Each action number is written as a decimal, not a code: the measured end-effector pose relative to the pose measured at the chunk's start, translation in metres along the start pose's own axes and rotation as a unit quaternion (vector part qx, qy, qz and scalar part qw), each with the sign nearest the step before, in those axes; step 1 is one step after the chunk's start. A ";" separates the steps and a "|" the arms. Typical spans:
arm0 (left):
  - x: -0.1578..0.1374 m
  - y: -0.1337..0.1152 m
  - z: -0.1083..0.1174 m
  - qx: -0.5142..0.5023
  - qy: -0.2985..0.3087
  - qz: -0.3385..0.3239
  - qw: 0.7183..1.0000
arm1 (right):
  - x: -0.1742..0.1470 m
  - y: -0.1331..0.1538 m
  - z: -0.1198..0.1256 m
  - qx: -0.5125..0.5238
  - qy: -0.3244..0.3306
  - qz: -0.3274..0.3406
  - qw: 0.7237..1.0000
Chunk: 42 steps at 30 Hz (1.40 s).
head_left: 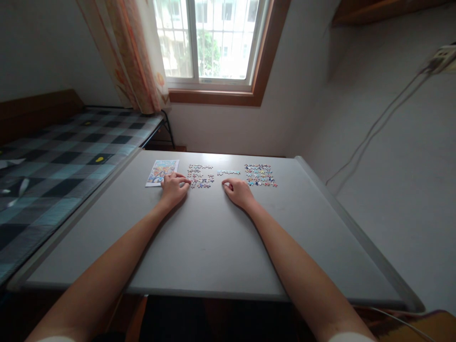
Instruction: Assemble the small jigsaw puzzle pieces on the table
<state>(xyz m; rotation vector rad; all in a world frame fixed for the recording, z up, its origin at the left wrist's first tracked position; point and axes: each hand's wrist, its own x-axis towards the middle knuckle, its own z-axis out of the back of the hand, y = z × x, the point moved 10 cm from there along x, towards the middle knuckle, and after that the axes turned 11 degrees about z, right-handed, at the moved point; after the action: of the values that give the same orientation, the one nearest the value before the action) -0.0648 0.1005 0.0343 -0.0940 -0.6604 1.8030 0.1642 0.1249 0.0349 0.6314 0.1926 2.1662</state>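
Note:
My left hand (174, 186) rests at the lower right corner of a printed picture sheet (162, 170). Its fingers are apart, and the tips reach the edge of a left group of loose jigsaw puzzle pieces (201, 183). My right hand (239, 191) lies just below a short row of light blue puzzle pieces (228, 172), which look joined. Its fingers are curled together; whether a piece is between them is too small to see. Right of that hand, several rows of mixed-colour puzzle pieces (261, 175) are laid out.
Everything lies near the far side of a grey-white table (206, 247) with raised side edges. A bed with a checked cover (117, 126) adjoins on the left. A window (213, 42) with a curtain (131, 57) is beyond. A cable (374, 126) hangs down the right wall.

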 end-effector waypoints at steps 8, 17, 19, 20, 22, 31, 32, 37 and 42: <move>-0.001 -0.002 0.001 -0.001 0.005 0.000 1.000 | 0.000 0.000 0.000 0.000 0.001 0.000 1.000; -0.002 -0.003 0.002 -0.005 0.008 0.001 1.000 | 0.000 0.000 0.000 -0.001 0.003 0.001 1.000; -0.001 -0.002 0.002 -0.004 0.006 -0.001 1.000 | 0.000 0.000 0.000 0.000 0.001 0.003 1.000; -0.001 -0.002 0.002 -0.005 0.005 -0.001 1.000 | 0.000 0.000 0.000 0.001 0.000 0.003 1.000; -0.001 -0.002 0.001 -0.007 0.004 -0.002 1.000 | 0.000 0.000 0.000 0.002 -0.001 0.003 1.000; -0.001 -0.002 0.002 -0.009 0.001 -0.003 1.000 | 0.000 -0.001 -0.001 0.003 -0.005 0.003 1.000; -0.001 -0.002 0.002 -0.007 0.001 -0.004 1.000 | 0.000 -0.001 -0.001 0.003 -0.005 0.004 1.000; 0.000 -0.002 0.001 -0.004 0.001 -0.007 1.000 | 0.000 -0.001 -0.001 0.001 -0.004 0.004 1.000; -0.001 -0.002 0.001 -0.006 0.003 -0.008 1.000 | 0.000 -0.001 -0.001 0.004 -0.004 0.004 1.000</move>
<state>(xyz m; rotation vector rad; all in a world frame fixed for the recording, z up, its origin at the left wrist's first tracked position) -0.0631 0.1000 0.0359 -0.1019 -0.6665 1.7830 0.1643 0.1258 0.0341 0.6462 0.1956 2.1705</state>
